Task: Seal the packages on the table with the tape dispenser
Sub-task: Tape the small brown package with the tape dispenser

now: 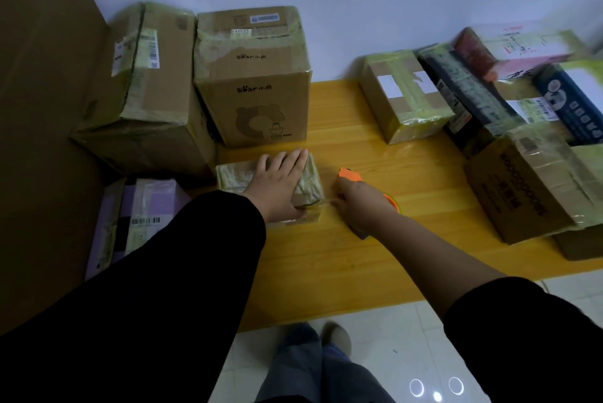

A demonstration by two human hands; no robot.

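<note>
Package [309,183] at centre frame is pinned by the flat left hand [281,181], tape [323,203] drawn from the dispenser [349,174] gripped in the right hand [360,205]; wrinkles are risked by slack.

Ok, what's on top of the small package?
The left hand lies flat on the package, fingers straight; tape covers its visible top. The part under the palm is hidden.

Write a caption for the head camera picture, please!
The left hand presses a small package while the right hand holds the orange tape dispenser.
</note>
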